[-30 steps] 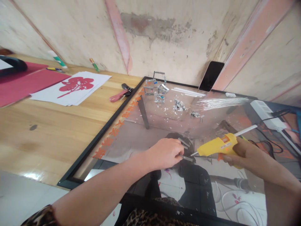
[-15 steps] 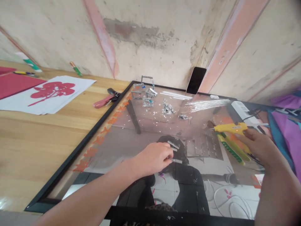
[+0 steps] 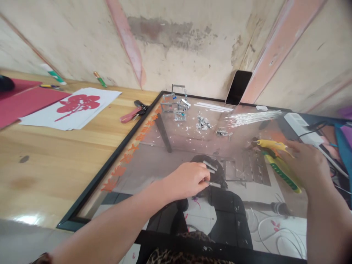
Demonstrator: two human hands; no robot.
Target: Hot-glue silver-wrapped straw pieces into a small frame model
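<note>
The wooden surface point(image 3: 55, 154) carries a framed glass point(image 3: 148, 161) at its right side; over the near middle of the glass the left hand point(image 3: 188, 180) is pinched closed on small metal strips point(image 3: 210, 167); the right hand point(image 3: 308, 165) lies on the glue gun point(image 3: 271, 144) by the glass's right edge, gripping or only touching I cannot tell; a hot nozzle left there could smear glue or burn fingers; a looser pinch could shift the strips.

Near the middle of the black-framed glass panel point(image 3: 92, 183) the left hand point(image 3: 187, 180) pinches small silver strips point(image 3: 210, 167), while toward its right edge the right hand point(image 3: 305, 165) lies over a yellow glue gun point(image 3: 271, 144).
</note>
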